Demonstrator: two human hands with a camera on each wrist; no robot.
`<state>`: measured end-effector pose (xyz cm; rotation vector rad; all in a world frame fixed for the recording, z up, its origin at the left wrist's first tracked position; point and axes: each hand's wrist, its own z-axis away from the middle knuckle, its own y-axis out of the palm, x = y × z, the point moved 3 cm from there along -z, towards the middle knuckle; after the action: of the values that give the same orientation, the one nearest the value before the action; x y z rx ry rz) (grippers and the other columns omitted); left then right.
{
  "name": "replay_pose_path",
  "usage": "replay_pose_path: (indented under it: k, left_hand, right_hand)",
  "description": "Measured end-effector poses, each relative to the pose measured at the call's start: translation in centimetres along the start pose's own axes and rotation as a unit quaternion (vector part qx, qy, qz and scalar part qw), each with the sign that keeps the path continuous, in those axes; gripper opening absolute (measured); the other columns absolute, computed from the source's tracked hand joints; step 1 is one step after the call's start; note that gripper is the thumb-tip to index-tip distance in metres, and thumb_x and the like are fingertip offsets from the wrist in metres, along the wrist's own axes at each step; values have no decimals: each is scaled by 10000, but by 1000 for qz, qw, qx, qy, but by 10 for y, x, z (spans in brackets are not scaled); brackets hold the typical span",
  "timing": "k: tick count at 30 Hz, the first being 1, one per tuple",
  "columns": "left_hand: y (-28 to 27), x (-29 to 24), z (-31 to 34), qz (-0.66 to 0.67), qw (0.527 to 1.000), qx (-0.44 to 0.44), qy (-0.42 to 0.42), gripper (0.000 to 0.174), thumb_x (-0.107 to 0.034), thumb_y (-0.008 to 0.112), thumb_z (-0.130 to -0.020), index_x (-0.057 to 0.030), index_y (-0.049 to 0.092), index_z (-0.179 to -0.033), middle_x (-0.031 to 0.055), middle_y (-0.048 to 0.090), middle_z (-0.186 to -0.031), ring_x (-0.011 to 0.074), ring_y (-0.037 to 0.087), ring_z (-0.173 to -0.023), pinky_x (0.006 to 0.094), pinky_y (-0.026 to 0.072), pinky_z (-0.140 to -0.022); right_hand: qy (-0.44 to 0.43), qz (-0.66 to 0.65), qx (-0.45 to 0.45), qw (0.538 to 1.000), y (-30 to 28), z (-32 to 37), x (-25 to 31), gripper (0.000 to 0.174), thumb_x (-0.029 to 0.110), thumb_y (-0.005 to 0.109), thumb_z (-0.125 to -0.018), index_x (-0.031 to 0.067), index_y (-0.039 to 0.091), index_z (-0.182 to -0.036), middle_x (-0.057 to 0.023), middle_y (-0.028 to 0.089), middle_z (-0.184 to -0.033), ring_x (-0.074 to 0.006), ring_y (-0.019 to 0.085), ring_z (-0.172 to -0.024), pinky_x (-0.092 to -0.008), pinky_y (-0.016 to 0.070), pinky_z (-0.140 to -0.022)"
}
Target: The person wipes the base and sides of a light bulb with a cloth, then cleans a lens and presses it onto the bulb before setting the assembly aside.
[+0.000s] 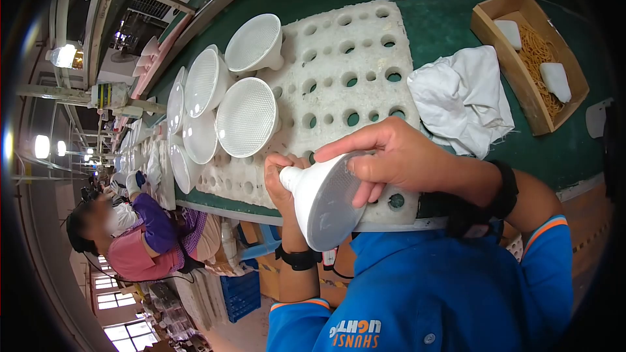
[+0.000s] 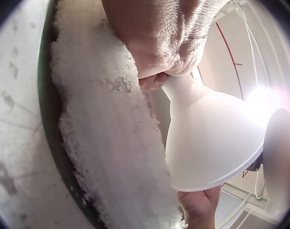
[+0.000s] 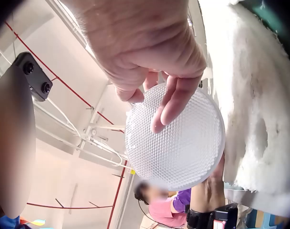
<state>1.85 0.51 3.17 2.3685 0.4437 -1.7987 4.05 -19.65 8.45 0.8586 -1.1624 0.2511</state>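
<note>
A white cone-shaped reflector lamp housing (image 1: 314,203) with a clear dimpled lens is held tilted at the foam slab's near edge. My left hand (image 1: 282,184) grips its narrow neck; in the left wrist view the fingers wrap the neck beside the white body (image 2: 209,138). My right hand (image 1: 407,156) grasps the wide rim, index finger along the outer shell and thumb over the lens side. The right wrist view shows its fingers lying across the dimpled lens (image 3: 183,143). Beneath is the white foam slab (image 1: 332,101) with rows of holes.
Several similar lamps (image 1: 246,117) stand in the slab to the left. A crumpled white cloth (image 1: 460,98) lies right of it, beside a wooden box (image 1: 486,26) of tan rubber bands and white blocks. Another person (image 1: 143,241) works further along the green bench (image 1: 430,26).
</note>
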Motion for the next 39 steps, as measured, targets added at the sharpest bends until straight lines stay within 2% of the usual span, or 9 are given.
replay_pose_path:
  k: [7, 17, 21, 25, 28, 30, 34, 36, 39]
  left_hand:
    - [6, -5, 1, 84, 994, -28, -63, 244, -279, 344, -948, -74, 384, -820, 60, 440, -597, 128, 408, -527, 269, 391, -481]
    - [0, 0, -2, -55, 998, 16, 5, 222, -244, 345, -951, -64, 384, -827, 62, 451, -608, 124, 417, -523, 260, 405, -491]
    - [-3, 6, -1, 159, 980, -11, -119, 231, -247, 344, -955, -56, 393, -834, 66, 481, -638, 127, 456, -546, 265, 427, -521]
    - [-7, 9, -5, 60, 996, 14, -72, 224, -244, 396, -949, -48, 422, -845, 62, 506, -671, 124, 503, -572, 260, 457, -536]
    - [-9, 9, -5, -27, 998, 30, -42, 154, -116, 583, -887, -48, 446, -870, 60, 550, -753, 115, 562, -586, 194, 499, -513]
    - [-17, 20, -3, -125, 991, 49, 28, 149, -122, 571, -900, -35, 463, -847, 71, 574, -730, 116, 576, -588, 212, 481, -511]
    - [-11, -8, 4, -163, 986, 47, -5, 152, -84, 612, -876, -36, 477, -826, 78, 610, -692, 116, 628, -581, 211, 495, -456]
    - [-16, -3, 6, -94, 991, 46, -79, 144, -96, 592, -891, -41, 477, -825, 87, 620, -691, 118, 634, -586, 215, 503, -453]
    - [-13, 3, 10, 46, 978, 50, -195, 133, -110, 558, -910, -48, 477, -825, 96, 634, -692, 123, 640, -590, 225, 513, -451]
  right_hand:
    - [-15, 36, 2, 999, 1, -2, -1, 366, 93, 500, -857, -19, 593, -1193, -149, 666, -992, -137, 674, -652, -214, 551, -601]
    - [-20, 39, -4, 999, 0, -3, 1, 315, 90, 487, -889, -39, 603, -1153, -160, 660, -1013, -151, 677, -652, -218, 550, -577]
    - [12, -10, -16, 1000, -8, -8, -4, 336, 100, 461, -864, -26, 613, -1136, -132, 658, -964, -154, 671, -618, -228, 534, -528]
    - [-50, 72, -66, 994, -17, 2, -4, 357, 45, 434, -832, -5, 627, -1127, -128, 666, -924, -151, 674, -644, -224, 497, -535]
    - [-194, 283, -137, 929, -32, 25, 13, 361, -8, 461, -788, 5, 635, -1104, -130, 668, -879, -156, 674, -725, -256, 481, -597]
    - [-272, 448, -146, 839, -45, 47, 30, 322, -13, 510, -780, 1, 635, -1077, -134, 668, -884, -209, 659, -767, -286, 499, -671]
    - [-158, 661, -336, 652, -73, 75, 32, 369, 41, 651, -718, 47, 641, -1087, -156, 548, -1234, -295, 495, -1133, -354, 424, -935]
    - [-125, 703, -339, 613, -102, 81, 8, 388, -9, 606, -705, 56, 640, -1086, -152, 556, -1187, -294, 507, -1068, -352, 434, -894]
    - [-126, 655, -280, 690, -121, 80, 9, 393, -57, 538, -695, 44, 635, -1062, -150, 594, -1036, -285, 549, -890, -330, 454, -774]
